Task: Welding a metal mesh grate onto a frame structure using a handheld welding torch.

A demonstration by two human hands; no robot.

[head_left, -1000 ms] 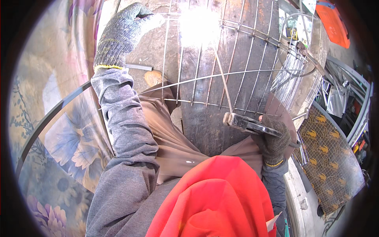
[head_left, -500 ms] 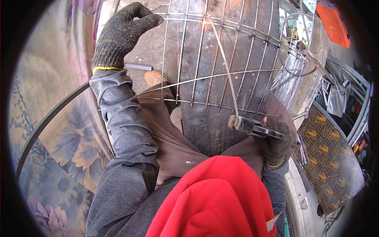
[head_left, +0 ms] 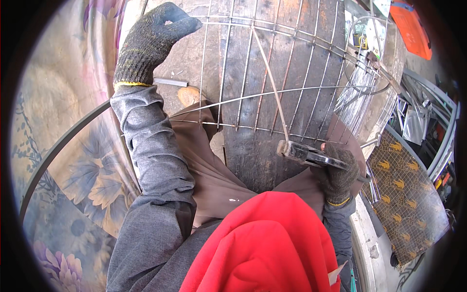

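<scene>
In my right hand, gloved in dark knit, is a welding electrode holder. It clamps a thin, pale welding rod, which slants up and away to a crossing of the metal wire grid. The grid has several thin bars over crosswise rods. At its far left, my gloved left hand pinches the end of a crosswise metal rod between thumb and fingers. Under the grid lies a worn, dark wooden board, between my knees.
Thin metal rods lie bundled at the right, near a loop of wire. An orange plastic piece is at the far right. A patterned brown sheet leans below it. Floral cloth hangs on the left; a grey bar lies nearby.
The electrode holder and its welding rod have shifted slightly left. The orange glow by the rod's tip has gone, and a faint haze shows near my left hand, which stays in place.
</scene>
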